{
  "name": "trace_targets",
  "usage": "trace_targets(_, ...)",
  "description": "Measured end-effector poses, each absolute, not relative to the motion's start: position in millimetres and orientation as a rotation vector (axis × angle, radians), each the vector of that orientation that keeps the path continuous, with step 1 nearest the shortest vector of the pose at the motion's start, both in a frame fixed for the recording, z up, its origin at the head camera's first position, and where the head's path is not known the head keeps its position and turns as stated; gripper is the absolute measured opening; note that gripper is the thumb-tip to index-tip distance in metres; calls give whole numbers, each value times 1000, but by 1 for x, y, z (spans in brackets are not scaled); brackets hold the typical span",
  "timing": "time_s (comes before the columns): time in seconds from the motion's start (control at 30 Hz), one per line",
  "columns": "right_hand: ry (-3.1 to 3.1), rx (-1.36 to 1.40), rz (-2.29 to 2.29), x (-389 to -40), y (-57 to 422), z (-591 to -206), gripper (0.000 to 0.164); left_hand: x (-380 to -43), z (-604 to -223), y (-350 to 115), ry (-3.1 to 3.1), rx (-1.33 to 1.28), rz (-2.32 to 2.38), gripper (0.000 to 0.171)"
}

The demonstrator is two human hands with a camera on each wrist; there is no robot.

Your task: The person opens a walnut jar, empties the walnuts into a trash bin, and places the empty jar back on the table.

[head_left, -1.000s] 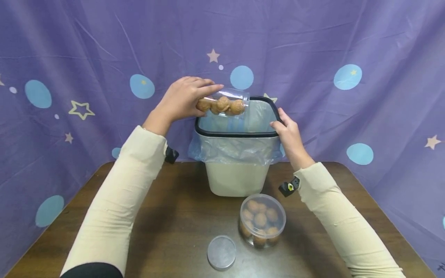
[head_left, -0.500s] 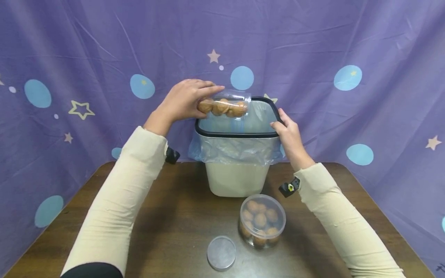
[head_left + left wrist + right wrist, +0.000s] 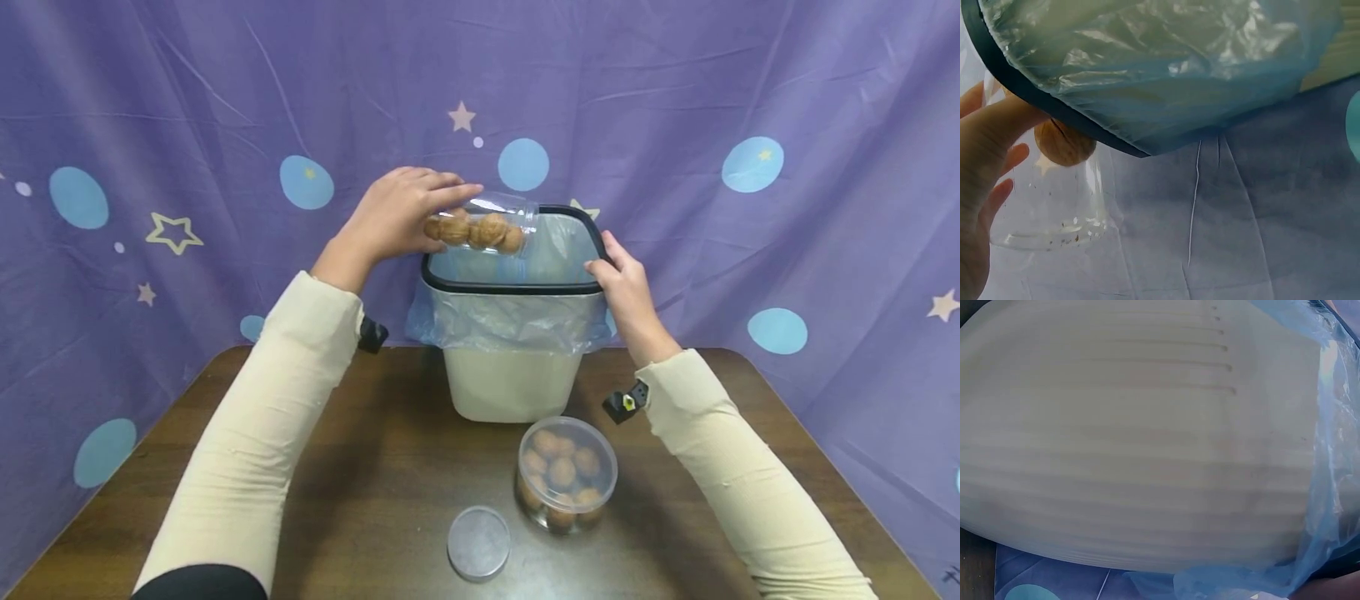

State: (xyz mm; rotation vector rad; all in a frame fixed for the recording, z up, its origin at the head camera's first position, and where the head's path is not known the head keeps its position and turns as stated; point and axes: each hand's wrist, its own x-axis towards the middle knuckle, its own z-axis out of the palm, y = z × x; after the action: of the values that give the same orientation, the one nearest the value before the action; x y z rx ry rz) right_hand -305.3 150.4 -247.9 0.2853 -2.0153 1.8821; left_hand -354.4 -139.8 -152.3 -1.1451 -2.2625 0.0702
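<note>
The pale bin [image 3: 513, 383] stands upright on the brown wooden table [image 3: 375, 508], with a thin bluish bag [image 3: 517, 323] lining it and folded down over the outside below its black rim [image 3: 517, 289]. Above the left part of the bin's opening, the left hand [image 3: 397, 215] grasps a clear jar [image 3: 498, 202], fingers and thumb wrapped round its base end. The jar lies on its side, its threaded neck turned toward the right side of the bin, and several walnuts [image 3: 489, 229] rest along its lower wall — inside the jar, not in the bin. The left wrist view shows one nut close up by the bin's rim, and small brown crumbs near the jar's base.

At the bin's right edge, the right hand [image 3: 628, 293] grips the rim, thumb over the inner side and fingers outside; the right wrist view is mostly the bin's ribbed wall.

In front of the bin, a little to its right, sits a round tub [image 3: 567, 475] of brown nuts under a translucent cover. Farther out from the bin, left of that tub, a small round lid [image 3: 478, 543] lies flat. Behind the bin hangs a purple curtain [image 3: 225, 83] — printed with stars and blue ovals
</note>
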Motion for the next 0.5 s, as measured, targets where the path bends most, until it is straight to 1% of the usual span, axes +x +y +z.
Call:
trace_targets(0.17, -2006, 290, 1898, -305, 151, -248, 67, -355, -153, -140, -2250, -1171, 35, 82)
trace_targets(0.4, -1992, 276, 1905, -306, 153, -247, 66, -352, -150, -134, -2157, -1241, 160, 78)
trace_targets(0.5, -1998, 273, 1902, -305, 154, -247, 66, -351, -149, -134, -2140, -1217, 188, 78)
